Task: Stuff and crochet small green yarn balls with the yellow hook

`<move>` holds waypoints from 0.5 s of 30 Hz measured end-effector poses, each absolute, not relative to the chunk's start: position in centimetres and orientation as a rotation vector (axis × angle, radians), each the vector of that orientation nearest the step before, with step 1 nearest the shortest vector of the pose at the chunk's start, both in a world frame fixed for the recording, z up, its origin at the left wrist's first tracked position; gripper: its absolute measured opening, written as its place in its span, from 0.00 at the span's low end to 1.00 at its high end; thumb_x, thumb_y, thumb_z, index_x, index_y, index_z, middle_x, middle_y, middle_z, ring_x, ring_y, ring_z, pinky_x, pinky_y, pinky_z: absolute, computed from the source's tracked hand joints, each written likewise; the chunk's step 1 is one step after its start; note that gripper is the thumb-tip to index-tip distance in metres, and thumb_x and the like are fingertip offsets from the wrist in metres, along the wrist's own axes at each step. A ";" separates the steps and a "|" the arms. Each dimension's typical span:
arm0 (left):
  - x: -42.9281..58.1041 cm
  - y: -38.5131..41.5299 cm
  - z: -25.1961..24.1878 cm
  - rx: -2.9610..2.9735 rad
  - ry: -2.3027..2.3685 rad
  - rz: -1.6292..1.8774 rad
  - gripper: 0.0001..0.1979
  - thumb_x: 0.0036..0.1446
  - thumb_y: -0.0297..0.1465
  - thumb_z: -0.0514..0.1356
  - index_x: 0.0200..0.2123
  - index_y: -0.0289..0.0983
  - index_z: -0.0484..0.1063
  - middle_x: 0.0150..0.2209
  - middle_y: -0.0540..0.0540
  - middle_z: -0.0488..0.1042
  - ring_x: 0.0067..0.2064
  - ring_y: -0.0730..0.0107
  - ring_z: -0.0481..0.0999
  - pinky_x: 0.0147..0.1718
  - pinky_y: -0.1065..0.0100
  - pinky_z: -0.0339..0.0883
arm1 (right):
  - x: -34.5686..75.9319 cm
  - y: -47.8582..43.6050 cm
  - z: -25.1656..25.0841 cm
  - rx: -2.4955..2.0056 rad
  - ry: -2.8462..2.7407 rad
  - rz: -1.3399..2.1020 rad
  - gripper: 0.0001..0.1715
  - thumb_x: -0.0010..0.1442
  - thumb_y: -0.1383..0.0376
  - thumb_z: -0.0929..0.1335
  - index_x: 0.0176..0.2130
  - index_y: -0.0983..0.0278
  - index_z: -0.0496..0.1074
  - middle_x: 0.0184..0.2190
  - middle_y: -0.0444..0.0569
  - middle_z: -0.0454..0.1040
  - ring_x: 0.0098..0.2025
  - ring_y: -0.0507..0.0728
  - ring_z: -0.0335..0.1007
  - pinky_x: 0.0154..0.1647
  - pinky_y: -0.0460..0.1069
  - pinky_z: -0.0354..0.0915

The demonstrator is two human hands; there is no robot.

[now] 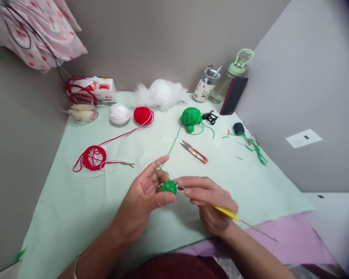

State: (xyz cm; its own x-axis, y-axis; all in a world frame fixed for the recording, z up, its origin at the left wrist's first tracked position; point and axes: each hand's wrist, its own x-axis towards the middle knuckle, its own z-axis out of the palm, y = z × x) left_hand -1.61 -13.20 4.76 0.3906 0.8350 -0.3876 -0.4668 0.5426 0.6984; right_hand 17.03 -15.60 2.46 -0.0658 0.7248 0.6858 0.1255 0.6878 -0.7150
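My left hand (151, 190) pinches a small green crochet piece (168, 187) between thumb and fingers. A strand of green yarn passes over its raised index finger and leads back to the green yarn ball (191, 117). My right hand (212, 199) is closed around a crochet hook (227, 212) with a yellow handle. One metal tip of the hook meets the right edge of the green piece; its other metal end sticks out past my right wrist. Just beyond my hands lie thread snips (194, 151) with orange handles.
Red yarn (94, 158) lies loosely coiled at left, with a white yarn ball (119, 114) and red yarn ball (143, 116) behind. Stuffing (163, 94), a pen cup (206, 86), a bottle (227, 81) and a phone (234, 96) line the back. Black scissors (211, 117) and black thread (238, 128) lie right.
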 end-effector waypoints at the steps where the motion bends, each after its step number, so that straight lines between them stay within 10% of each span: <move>1: -1.6 -13.2 4.8 0.541 0.800 0.878 0.43 0.41 0.30 0.82 0.63 0.46 0.75 0.39 0.51 0.72 0.41 0.71 0.71 0.42 0.70 0.68 | 17.0 -15.5 2.6 -0.707 -1.576 0.575 0.16 0.73 0.67 0.68 0.55 0.56 0.82 0.48 0.53 0.86 0.46 0.57 0.87 0.43 0.51 0.84; 15: -2.1 -12.7 4.4 0.813 0.875 0.919 0.40 0.47 0.27 0.79 0.63 0.46 0.73 0.38 0.52 0.69 0.40 0.70 0.72 0.43 0.69 0.70 | 18.5 -15.8 2.8 -0.733 -1.717 0.578 0.19 0.74 0.70 0.66 0.58 0.56 0.80 0.51 0.52 0.86 0.51 0.58 0.86 0.48 0.52 0.84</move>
State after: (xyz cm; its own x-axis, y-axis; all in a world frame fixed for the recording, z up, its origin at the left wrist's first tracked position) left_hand -2.12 -12.69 4.37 0.3364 0.9016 -0.2718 -0.3151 0.3798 0.8698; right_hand 18.50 -15.78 2.78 -0.1811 0.7269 0.6624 0.1785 0.6866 -0.7047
